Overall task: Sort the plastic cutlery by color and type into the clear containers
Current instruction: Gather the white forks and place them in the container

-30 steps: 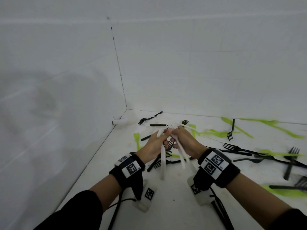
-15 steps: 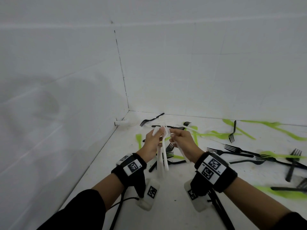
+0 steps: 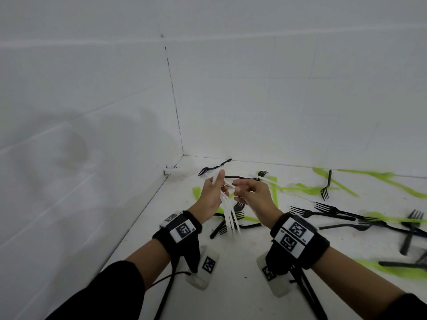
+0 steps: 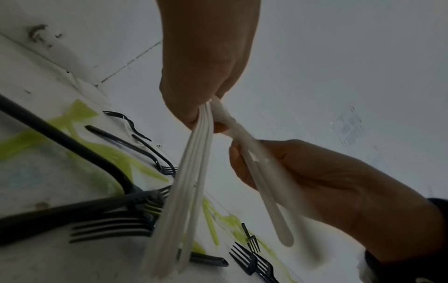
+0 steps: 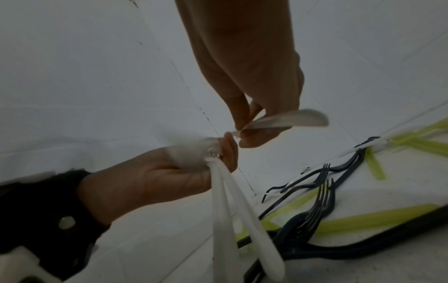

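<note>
My left hand [image 3: 219,183] grips a bundle of white plastic cutlery [image 3: 231,218] by its upper ends, the handles hanging down above the surface. In the left wrist view the white bundle [image 4: 189,181] fans out below my left hand [image 4: 201,107]. My right hand [image 3: 238,188] is close beside it and pinches a single white spoon [image 5: 290,119] between thumb and fingertips [image 5: 242,122]. Black forks [image 3: 335,212] and green pieces [image 3: 300,188] lie scattered on the white surface [image 3: 231,285]. No clear container is in view.
White tiled walls meet in a corner [image 3: 182,153] just behind the hands. A small white fitting [image 3: 178,172] sticks out at the foot of the left wall. More black forks [image 3: 411,229] lie at the right edge. Black cables [image 3: 305,294] hang from both wrists.
Both hands have risen slightly. The white pieces that splayed between both hands are now gathered in the left hand, and the right hand has drawn a little apart, pinching one piece.
</note>
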Demonstrator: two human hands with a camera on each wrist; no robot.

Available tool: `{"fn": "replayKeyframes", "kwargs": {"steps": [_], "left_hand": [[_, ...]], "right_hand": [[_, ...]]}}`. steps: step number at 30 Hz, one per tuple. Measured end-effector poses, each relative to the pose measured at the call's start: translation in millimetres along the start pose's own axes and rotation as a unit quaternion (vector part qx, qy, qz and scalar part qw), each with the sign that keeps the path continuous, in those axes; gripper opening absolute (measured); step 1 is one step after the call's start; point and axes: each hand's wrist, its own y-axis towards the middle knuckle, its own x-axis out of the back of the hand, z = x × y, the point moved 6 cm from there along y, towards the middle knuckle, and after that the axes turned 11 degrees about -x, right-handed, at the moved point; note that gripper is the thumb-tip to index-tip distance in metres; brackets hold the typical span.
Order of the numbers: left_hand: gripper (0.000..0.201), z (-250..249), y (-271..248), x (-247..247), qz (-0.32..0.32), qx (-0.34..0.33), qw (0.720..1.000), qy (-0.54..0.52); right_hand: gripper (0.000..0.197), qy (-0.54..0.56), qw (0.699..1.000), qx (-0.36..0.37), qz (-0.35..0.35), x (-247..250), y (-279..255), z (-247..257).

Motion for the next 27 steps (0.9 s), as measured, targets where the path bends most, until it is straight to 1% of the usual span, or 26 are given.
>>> {"fn": "replayKeyframes", "kwargs": {"steps": [1,2,4,6,7,9,11,13,15,17,19,20,21,22,23,25,26,27], "left_hand": [[0.036,-1,-2,-2,0.012,0.002,1.000,0.020],[0.038,-3,-4,-3,0.020,0.010,0.999,0.029],[0.029,-4,-7,-6,0.024,0.023,0.999,0.027],[0.020,-6,-11,-4,0.007,0.028,1.000,0.008],[0.020,-7,-13,-3,-0.004,0.025,1.000,-0.006],[0.027,-7,-15,2,-0.024,0.020,0.999,-0.015],[0.025,-9,-20,6,-0.045,0.024,0.998,-0.031],[0.021,-10,-20,6,-0.052,0.025,0.996,-0.067],[0.025,-13,-19,5,-0.050,0.017,0.996,-0.077],[0.027,-16,-20,2,-0.032,0.015,0.996,-0.080],[0.026,-17,-17,0,-0.016,0.020,0.994,-0.102],[0.027,-17,-19,-6,0.003,0.028,0.994,-0.107],[0.027,-19,-18,-5,0.009,0.026,0.994,-0.103],[0.026,-19,-17,-8,0.028,0.021,0.995,-0.094],[0.024,-18,-21,-15,0.058,0.018,0.996,-0.071],[0.021,-19,-22,-19,0.099,0.008,0.995,-0.020],[0.021,-18,-27,-26,0.126,0.017,0.992,-0.017],[0.021,-20,-27,-28,0.134,0.022,0.990,-0.024]], "right_hand": [[0.015,-0.005,1.000,0.004,0.002,-2,-1,1],[0.015,-0.017,1.000,0.008,-0.001,-5,-3,2],[0.013,-0.048,0.999,0.018,-0.012,-6,-4,2],[0.012,-0.068,0.997,0.029,-0.014,-8,-7,1],[0.012,-0.070,0.997,0.034,-0.010,-9,-7,0],[0.015,-0.066,0.997,0.038,-0.001,-12,-10,-4],[0.013,-0.089,0.995,0.041,0.008,-15,-13,-5],[0.011,-0.108,0.994,0.020,0.025,-17,-11,-10],[0.012,-0.115,0.991,-0.018,0.062,-21,-13,-14],[0.012,-0.125,0.986,-0.050,0.094,-22,-17,-18],[0.011,-0.136,0.980,-0.060,0.135,-26,-24,-15],[0.013,-0.125,0.979,-0.066,0.144,-22,-30,-15],[0.014,-0.125,0.977,-0.068,0.158,-22,-32,-12],[0.015,-0.126,0.978,-0.067,0.155,-17,-36,-9],[0.016,-0.131,0.979,-0.068,0.141,-8,-41,-9],[0.020,-0.154,0.978,-0.064,0.126,3,-43,-4],[0.022,-0.168,0.978,-0.060,0.107,13,-48,-6],[0.023,-0.186,0.976,-0.052,0.101,17,-47,-4]]}}
